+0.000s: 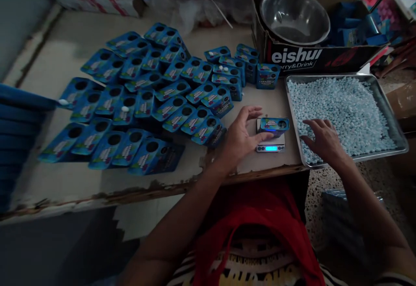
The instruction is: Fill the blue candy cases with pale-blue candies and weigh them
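A small blue box [274,125] lies on a little digital scale [271,148] with a lit blue display. Around the box's left side is my left hand [244,136], its thumb and fingers apart and the thumb tip close to the box's lower left edge. My right hand [326,141] is spread over the left part of a metal tray [394,151] full of pale blue and white candies [351,112]. Its fingertips are at the candies, and nothing shows held in it.
Many blue boxes [143,104] with round dark holes stand on the table [191,169] to the left. A cardboard carton [292,58] holding a steel bowl [294,17] and blue packaging is behind the tray. A blue crate [19,147] borders the far left.
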Demonstrator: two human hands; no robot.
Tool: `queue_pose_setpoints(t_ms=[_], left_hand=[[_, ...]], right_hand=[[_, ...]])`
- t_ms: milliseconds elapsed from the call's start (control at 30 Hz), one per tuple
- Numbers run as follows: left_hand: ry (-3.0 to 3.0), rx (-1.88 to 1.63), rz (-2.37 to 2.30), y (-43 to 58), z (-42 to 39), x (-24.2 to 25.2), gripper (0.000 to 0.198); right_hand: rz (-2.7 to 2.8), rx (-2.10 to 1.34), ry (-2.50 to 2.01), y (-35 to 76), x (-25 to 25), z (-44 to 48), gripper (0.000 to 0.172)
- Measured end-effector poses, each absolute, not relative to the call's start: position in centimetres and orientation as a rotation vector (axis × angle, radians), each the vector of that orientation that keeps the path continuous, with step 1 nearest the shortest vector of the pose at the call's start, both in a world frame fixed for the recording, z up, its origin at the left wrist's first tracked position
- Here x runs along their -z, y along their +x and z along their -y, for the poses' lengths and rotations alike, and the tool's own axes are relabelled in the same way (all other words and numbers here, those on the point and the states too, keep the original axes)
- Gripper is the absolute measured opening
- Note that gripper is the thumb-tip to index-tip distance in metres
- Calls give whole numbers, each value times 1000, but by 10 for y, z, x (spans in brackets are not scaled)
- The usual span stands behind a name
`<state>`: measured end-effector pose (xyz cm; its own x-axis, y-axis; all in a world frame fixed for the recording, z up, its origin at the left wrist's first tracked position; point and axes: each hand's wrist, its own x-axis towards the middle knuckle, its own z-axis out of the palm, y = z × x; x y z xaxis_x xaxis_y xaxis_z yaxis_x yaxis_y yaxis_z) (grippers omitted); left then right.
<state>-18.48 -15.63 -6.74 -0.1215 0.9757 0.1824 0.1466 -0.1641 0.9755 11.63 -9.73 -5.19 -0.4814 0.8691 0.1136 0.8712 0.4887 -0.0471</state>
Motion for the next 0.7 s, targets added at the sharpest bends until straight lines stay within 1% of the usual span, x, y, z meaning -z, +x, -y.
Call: queue_pose_setpoints(t_ms=[67, 100, 200, 267, 367, 467, 567, 633, 700], left_hand=[[1402, -1429, -1421, -197, 162, 51, 54], [1419, -1460, -1460, -202, 165, 41, 50], [1533, -1532, -1514, -212, 169, 14, 41], [1651, -1521, -1517, -215, 169, -2, 37], [1787, -1406, -1492, -217, 165, -18, 31], [1906, -1247, -1444, -220, 153, -25, 32], [2035, -1096, -1393, -218, 136, -26, 36], [2106, -1003, -1371, -212, 127, -24, 40], [2122, -957, -1349, -203, 122, -21, 40]], right_hand=[[2737, 60, -1571, 120, 51, 101, 50], [2783, 85, -1593, 120, 50, 101, 47], [2871, 140, -1692, 116, 47, 94, 27], [2892, 79, -1744, 116, 43, 85, 19], [2772, -135, -1806, 125, 37, 71, 17], [2456, -320, -1871, 143, 32, 65, 13], [2178, -420, -1894, 158, 28, 66, 11], [2127, -417, -1890, 164, 28, 68, 12], [2179, -341, -1846, 169, 30, 71, 15]])
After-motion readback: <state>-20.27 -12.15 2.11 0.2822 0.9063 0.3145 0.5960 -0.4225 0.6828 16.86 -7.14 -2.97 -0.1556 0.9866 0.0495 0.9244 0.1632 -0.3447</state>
